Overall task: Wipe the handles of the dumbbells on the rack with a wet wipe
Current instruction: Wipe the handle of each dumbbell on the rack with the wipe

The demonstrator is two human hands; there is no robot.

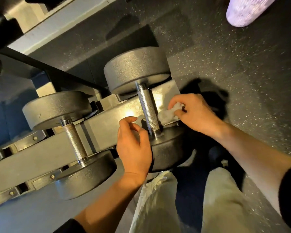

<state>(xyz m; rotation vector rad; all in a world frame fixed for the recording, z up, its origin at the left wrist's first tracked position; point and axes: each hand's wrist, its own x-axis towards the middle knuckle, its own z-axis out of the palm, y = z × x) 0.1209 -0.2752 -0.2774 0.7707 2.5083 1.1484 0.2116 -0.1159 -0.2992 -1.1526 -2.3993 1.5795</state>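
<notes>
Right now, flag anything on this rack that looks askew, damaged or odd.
Nothing stands out. Both dumbbells sit level on the rack; the right hand holds the wet wipe beside a handle.

Two dumbbells (141, 105) side by side on rack (40, 158).

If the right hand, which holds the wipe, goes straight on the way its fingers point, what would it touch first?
Probably the knurled handle of the nearer dumbbell. The right hand grips the wet wipe just beside that handle, fingers pointing toward it. Depth is unclear, so it might pass slightly above.
</notes>
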